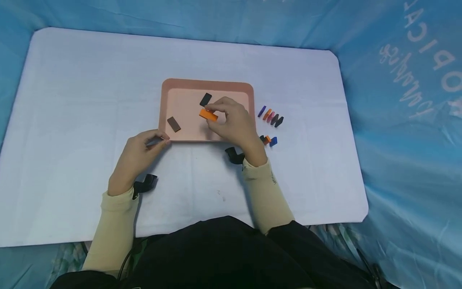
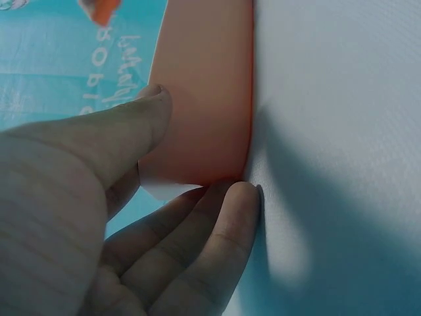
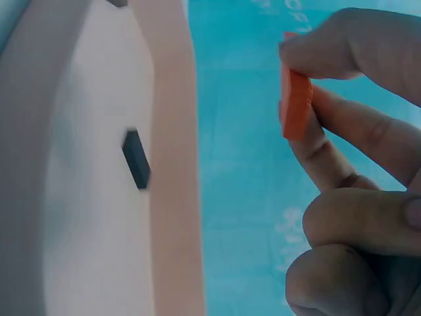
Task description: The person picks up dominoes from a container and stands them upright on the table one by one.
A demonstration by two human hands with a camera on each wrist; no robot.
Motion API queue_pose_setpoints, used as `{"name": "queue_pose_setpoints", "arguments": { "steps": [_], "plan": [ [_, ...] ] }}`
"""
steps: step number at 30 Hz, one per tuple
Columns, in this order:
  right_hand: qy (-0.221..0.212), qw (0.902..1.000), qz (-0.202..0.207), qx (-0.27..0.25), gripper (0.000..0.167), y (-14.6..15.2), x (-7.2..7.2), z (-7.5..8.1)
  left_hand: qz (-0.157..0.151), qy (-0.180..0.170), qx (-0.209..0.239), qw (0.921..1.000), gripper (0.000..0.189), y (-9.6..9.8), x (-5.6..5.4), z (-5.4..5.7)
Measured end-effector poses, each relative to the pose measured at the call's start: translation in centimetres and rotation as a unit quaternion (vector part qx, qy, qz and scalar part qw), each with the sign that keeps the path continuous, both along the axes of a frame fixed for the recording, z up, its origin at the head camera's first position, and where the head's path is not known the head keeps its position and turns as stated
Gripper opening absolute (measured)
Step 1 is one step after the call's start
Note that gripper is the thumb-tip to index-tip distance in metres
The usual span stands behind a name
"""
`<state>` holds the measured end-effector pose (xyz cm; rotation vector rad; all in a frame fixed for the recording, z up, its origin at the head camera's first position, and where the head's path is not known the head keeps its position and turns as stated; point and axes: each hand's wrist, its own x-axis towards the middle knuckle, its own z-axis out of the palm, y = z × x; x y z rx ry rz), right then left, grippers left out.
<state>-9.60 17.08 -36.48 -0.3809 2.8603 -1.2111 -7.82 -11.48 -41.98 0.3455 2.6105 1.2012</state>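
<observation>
Between thumb and fingers, my right hand (image 1: pixel 234 122) pinches a small orange rectangular block (image 1: pixel 208 115), held over the pink tray (image 1: pixel 207 83). The right wrist view shows the orange block (image 3: pixel 299 108) gripped near its end by the thumb. My left hand (image 1: pixel 138 154) holds the tray's near left corner. In the left wrist view its thumb lies against the tray's outer wall (image 2: pixel 207 99), with the fingers around the corner. Inside the tray lie a black block (image 1: pixel 205 99) toward the back and a dark brown block (image 1: pixel 174 124) toward the left.
Right of the tray, several small blocks, among them a purple block (image 1: pixel 261 111) and a black block (image 1: pixel 279 122), stand in a slanted row. Nearer, a blue block (image 1: pixel 273 141) sits beside others partly hidden by my right wrist. A white cloth (image 1: pixel 90 92) covers the table.
</observation>
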Motion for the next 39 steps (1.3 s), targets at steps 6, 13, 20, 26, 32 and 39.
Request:
{"name": "queue_pose_setpoints", "arguments": {
  "steps": [6,13,20,26,32,39],
  "plan": [
    [0.051,0.9966,-0.062,-0.015,0.031,2.6,2.1,1.2,0.001,-0.001,-0.004,1.0,0.023,-0.4,-0.1,0.1],
    [0.093,0.9816,-0.133,-0.101,0.028,7.6,4.5,1.9,0.009,0.002,-0.011,0.9999,0.024,-0.8,-0.1,-0.2],
    [0.075,0.9639,-0.221,-0.128,0.03,11.1,6.4,2.3,0.006,-0.002,-0.004,1.0,0.024,-0.6,-0.2,0.0],
    [0.056,0.9549,-0.253,-0.145,0.025,12.9,6.9,0.8,0.006,0.003,-0.003,1.0,0.023,-0.4,-0.3,0.0],
    [0.03,0.9507,-0.28,-0.13,0.025,14.2,7.6,-0.8,0.004,0.014,0.005,0.9999,0.022,-0.4,-0.4,-0.5],
    [0.047,0.9537,-0.268,-0.127,0.022,16.0,9.1,-2.6,0.004,0.014,0.003,0.9999,0.022,-0.4,-0.4,-0.6]
  ]
}}
